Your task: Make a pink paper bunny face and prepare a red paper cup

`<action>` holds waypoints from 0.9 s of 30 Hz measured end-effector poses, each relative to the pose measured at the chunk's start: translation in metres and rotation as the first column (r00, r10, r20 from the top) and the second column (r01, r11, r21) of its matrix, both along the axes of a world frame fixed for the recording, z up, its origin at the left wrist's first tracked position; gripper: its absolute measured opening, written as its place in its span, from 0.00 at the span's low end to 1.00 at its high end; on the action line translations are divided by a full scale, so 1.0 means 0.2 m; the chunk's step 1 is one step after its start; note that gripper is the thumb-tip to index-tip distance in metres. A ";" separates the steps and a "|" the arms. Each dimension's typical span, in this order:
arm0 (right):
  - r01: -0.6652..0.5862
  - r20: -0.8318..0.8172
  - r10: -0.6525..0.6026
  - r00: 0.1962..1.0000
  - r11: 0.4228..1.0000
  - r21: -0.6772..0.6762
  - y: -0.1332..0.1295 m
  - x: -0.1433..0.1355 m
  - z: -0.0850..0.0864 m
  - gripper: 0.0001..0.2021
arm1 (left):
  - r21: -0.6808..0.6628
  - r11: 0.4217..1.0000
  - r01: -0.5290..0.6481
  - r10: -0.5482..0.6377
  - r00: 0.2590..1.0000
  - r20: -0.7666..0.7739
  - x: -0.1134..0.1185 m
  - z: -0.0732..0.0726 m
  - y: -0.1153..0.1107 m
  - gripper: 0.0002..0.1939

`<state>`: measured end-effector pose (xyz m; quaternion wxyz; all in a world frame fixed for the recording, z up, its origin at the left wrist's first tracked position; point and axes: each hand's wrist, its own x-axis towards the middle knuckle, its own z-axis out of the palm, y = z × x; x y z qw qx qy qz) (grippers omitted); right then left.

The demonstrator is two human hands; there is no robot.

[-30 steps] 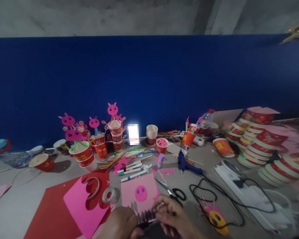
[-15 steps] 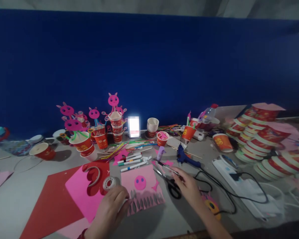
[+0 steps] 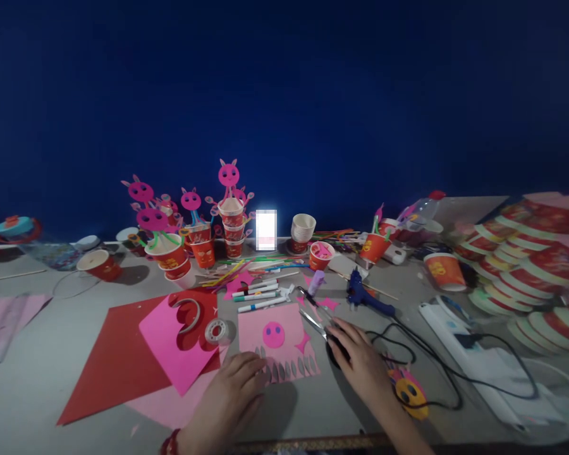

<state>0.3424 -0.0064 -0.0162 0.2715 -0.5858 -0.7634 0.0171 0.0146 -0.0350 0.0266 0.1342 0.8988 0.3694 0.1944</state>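
Fingers of the left hand [image 3: 230, 393] lie close together, slightly bent, at the near left corner of the pale sheet [image 3: 251, 323]; from where I stand I can't tell whether they pinch anything. That sheet lies flat on the table [image 3: 313, 411], left of the right hand [image 3: 363, 363], carrying a pink disc [image 3: 274, 341] with two blue spots and a row of grey leaf shapes [image 3: 287, 369] along its near edge. The right hand's fingers are spread over the scissors [image 3: 315, 325], near the end of a slim tool [image 3: 313, 303]; whether they grip either, I can't see. Markers [image 3: 260, 305] sit just beyond the sheet, with a tape roll [image 3: 223, 332] to its left, near a red sheet [image 3: 104, 366]. Rightward lie the glue gun [image 3: 360, 296] and a white power strip [image 3: 469, 363]. Cups with pink figures [image 3: 229, 174] stand farther back before a blue wall [image 3: 284, 95].
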 end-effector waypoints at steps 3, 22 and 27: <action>0.000 -0.010 0.000 1.000 1.000 0.011 -0.01 -0.01 0.00 0.15 | -0.045 0.999 -0.008 0.006 0.999 -0.035 0.02 0.00 -0.01 0.18; -0.070 -0.100 0.071 0.992 0.997 0.007 0.06 -0.10 0.13 0.09 | 0.080 0.995 -0.061 0.053 0.994 0.096 -0.04 0.05 0.10 0.10; 0.050 0.036 -0.053 0.998 0.996 0.078 0.14 -0.06 0.10 0.09 | 0.149 0.979 -0.142 0.129 0.987 0.091 -0.10 0.13 0.22 0.09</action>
